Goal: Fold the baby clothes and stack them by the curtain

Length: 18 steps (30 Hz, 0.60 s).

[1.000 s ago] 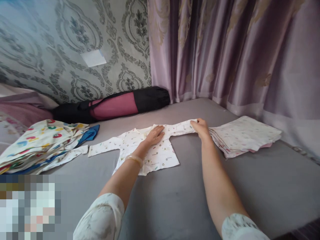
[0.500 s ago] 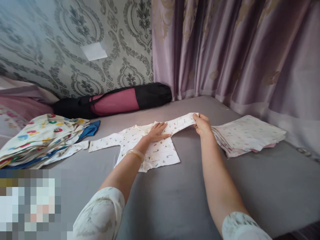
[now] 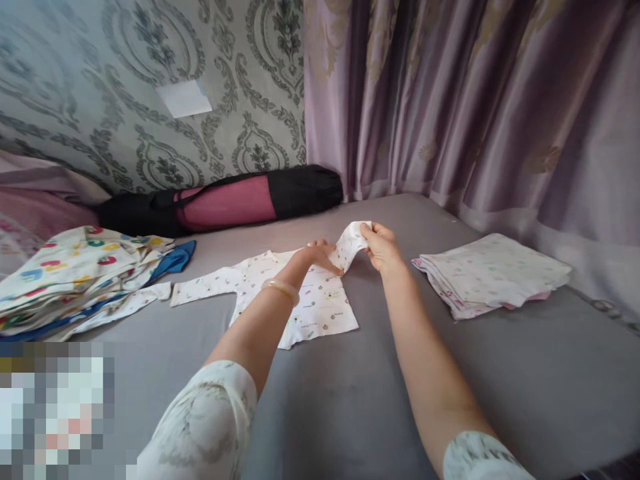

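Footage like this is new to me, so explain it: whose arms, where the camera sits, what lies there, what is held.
No machine here: a person wears one camera on the head, looking forward and down, so both arms are the wearer's own. On the grey surface lies a small white printed shirt, spread out. The left hand rests open on it near the shoulder. The right hand pinches one sleeve, lifted off the surface. A folded stack lies to the right, a loose colourful pile to the left, a rolled mat in a black bag by the wall.
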### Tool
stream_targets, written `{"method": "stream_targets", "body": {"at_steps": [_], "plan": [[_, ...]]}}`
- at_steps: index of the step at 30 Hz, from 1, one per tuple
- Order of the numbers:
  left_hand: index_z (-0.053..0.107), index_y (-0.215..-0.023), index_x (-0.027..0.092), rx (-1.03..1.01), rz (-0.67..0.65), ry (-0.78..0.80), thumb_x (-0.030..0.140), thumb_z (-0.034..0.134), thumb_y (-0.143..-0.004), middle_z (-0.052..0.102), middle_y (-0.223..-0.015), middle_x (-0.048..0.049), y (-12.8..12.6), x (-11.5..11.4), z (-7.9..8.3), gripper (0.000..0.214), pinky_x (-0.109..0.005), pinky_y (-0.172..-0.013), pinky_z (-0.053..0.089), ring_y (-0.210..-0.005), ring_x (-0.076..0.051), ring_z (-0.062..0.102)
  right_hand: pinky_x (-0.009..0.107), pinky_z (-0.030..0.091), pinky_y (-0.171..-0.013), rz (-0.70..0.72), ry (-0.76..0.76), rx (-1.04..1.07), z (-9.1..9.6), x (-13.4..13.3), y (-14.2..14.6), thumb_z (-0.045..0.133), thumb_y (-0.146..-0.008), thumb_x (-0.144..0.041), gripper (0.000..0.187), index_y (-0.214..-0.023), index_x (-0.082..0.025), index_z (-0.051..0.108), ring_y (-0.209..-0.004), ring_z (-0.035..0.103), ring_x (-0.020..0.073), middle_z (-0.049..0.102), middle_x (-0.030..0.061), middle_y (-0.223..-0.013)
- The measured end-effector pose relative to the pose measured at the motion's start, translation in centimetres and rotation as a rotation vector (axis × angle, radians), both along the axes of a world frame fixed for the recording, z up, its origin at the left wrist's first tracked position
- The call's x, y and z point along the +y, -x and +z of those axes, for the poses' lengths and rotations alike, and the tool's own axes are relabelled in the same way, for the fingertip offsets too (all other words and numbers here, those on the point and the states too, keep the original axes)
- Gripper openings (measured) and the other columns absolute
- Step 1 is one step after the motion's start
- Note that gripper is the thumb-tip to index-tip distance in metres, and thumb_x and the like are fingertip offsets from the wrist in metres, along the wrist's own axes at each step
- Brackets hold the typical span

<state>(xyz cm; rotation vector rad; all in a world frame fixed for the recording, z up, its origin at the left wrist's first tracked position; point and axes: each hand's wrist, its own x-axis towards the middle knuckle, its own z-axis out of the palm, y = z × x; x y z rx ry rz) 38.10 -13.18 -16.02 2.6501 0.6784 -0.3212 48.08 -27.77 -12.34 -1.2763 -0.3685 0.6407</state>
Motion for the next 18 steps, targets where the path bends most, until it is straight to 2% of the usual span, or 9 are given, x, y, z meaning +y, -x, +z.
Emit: {"method": "stream_targets", "body": {"at_steps": [5, 9, 11, 14, 16, 18], "plan": [[0.047, -0.138, 0.026, 0.037, 0.023, -0.005, 0.075, 0.076, -0.032, 0.037, -0.145, -0.0195, -0.8, -0.1, 0.1, 0.120, -0.061, -0.101, 0.031, -0.132, -0.051, 0.028, 0.015, 0.037, -0.043, 0.035, -0.004, 0.088, -0.1, 0.4, 0.4, 0.064, -0.081, -0.022, 0.006, -0.078, -0.018, 0.060, -0.047, 0.051, 0.0063, 0.058, -0.0066, -0.058], [0.040, -0.142, 0.027, -0.040, 0.017, 0.007, 0.076, 0.070, -0.046, 0.040, -0.143, -0.0170, 0.7, -1.1, 0.3, 0.112, -0.056, -0.103, 0.032, -0.133, -0.047, 0.031, 0.015, 0.040, -0.046, 0.019, -0.005, 0.142, -0.1, 0.4, 0.5, 0.062, -0.083, -0.017, 0.009, -0.074, -0.017, 0.059, -0.046, 0.051, 0.0058, 0.057, -0.0065, -0.056], [0.036, -0.144, 0.026, -0.153, 0.044, 0.027, 0.075, 0.066, -0.056, 0.038, -0.146, -0.0164, 2.6, -1.7, 0.3, 0.105, -0.052, -0.105, 0.033, -0.134, -0.042, 0.033, 0.014, 0.040, -0.044, 0.011, -0.010, 0.157, 0.0, 0.3, 0.6, 0.060, -0.084, -0.015, 0.010, -0.074, -0.017, 0.059, -0.045, 0.051, 0.0057, 0.057, -0.0061, -0.056], [0.034, -0.144, 0.022, -0.356, 0.186, 0.088, 0.069, 0.061, -0.068, 0.034, -0.149, -0.0165, 6.7, -2.5, 0.3, 0.093, -0.043, -0.104, 0.037, -0.132, -0.036, 0.040, 0.013, 0.033, -0.038, 0.014, 0.007, 0.129, 0.0, 0.2, 0.8, 0.063, -0.082, -0.016, 0.009, -0.074, -0.016, 0.059, -0.043, 0.049, 0.0054, 0.057, -0.0060, -0.055], [0.037, -0.143, 0.023, -0.463, 0.299, 0.166, 0.065, 0.060, -0.073, 0.038, -0.147, -0.0154, 10.0, -2.9, 0.1, 0.084, -0.039, -0.098, 0.043, -0.121, -0.031, 0.052, 0.013, 0.031, -0.036, 0.013, 0.026, 0.091, 0.1, 0.3, 0.9, 0.065, -0.081, -0.017, 0.009, -0.074, -0.016, 0.059, -0.041, 0.048, 0.0052, 0.056, -0.0064, -0.054], [0.040, -0.140, 0.025, -0.573, 0.400, 0.255, 0.062, 0.060, -0.077, 0.043, -0.144, -0.0148, 13.2, -3.1, -0.2, 0.076, -0.038, -0.094, 0.046, -0.115, -0.029, 0.056, 0.013, 0.031, -0.036, 0.001, 0.042, 0.064, 0.4, 0.7, 0.9, 0.064, -0.082, -0.016, 0.009, -0.074, -0.016, 0.059, -0.041, 0.047, 0.0049, 0.056, -0.0064, -0.054]]}}
